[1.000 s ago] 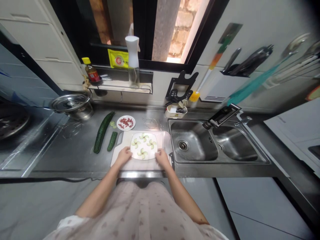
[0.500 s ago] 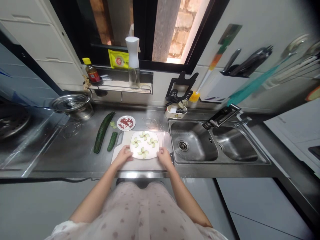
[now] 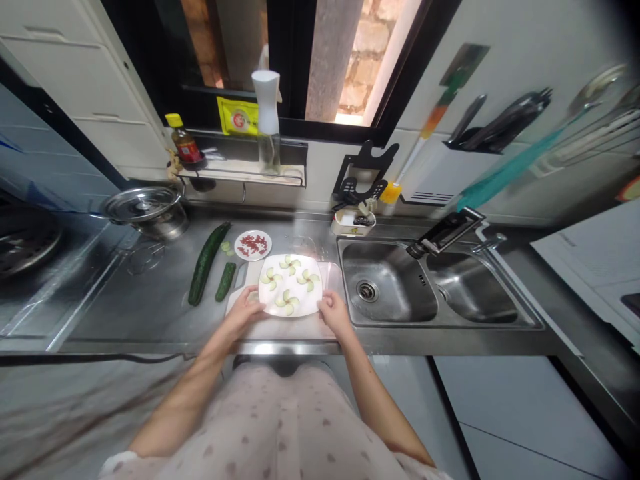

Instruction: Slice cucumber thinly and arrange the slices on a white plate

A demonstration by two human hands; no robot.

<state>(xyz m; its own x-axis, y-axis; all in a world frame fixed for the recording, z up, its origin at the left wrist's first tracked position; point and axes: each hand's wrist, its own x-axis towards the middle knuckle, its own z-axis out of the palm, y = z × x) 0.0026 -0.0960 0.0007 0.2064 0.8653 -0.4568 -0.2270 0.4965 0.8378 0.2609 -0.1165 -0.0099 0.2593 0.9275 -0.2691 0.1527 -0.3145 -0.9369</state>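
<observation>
A white plate [image 3: 293, 310] carries several pinwheel shapes made of cucumber slices [image 3: 287, 299]. My left hand [image 3: 243, 308] grips its left rim and my right hand [image 3: 333, 311] grips its right rim. The plate is lifted a little above the white cutting board [image 3: 280, 328] at the counter's front edge. A whole cucumber [image 3: 205, 261] and a cut cucumber piece [image 3: 225, 281] lie just left of the board. Behind them stands a small white dish of red bits [image 3: 253, 245].
A double steel sink [image 3: 395, 293] with a tap [image 3: 443, 232] lies right of the board. A lidded steel pot [image 3: 145, 210] sits far left. A wall shelf holds a sauce bottle [image 3: 183, 141] and a spray bottle [image 3: 267, 120]. Utensils hang on the right wall.
Both hands have raised the plate of cucumber pinwheels off the cutting board; it looks larger and closer now. The hands keep their hold on its rims.
</observation>
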